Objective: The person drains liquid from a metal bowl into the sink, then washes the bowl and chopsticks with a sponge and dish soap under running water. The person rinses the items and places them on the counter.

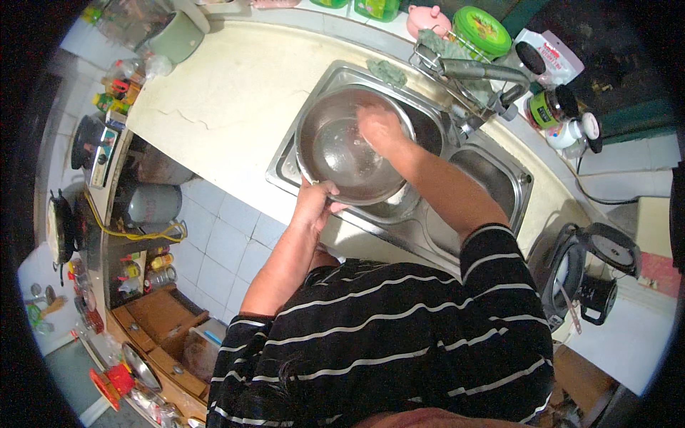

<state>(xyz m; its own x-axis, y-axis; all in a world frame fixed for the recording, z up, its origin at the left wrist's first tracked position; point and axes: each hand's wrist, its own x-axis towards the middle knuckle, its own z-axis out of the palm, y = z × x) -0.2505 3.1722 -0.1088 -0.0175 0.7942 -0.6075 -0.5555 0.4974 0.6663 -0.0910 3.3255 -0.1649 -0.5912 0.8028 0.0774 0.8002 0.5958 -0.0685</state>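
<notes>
A wide stainless steel basin [336, 152] sits tilted over the left bowl of a double steel sink [428, 115]. My left hand [319, 200] grips its near rim, with the thumb over the edge. Inside the basin, my right hand [377, 128] is against the far right inner wall, blurred and partly curled; its fingertips are hard to make out. I cannot tell whether it holds anything. The basin's inside looks wet and shiny. A metal faucet [484, 69] reaches over the back of the sink, to the right of the basin.
A green cloth [386, 73] lies on the sink's back edge. Along the ledge stand a pink lidded pot [428, 20], a green-lidded tub [481, 32] and jars [548, 107]. At right is a rice cooker [567, 273] with its lid up. The pale countertop [225, 96] extends left.
</notes>
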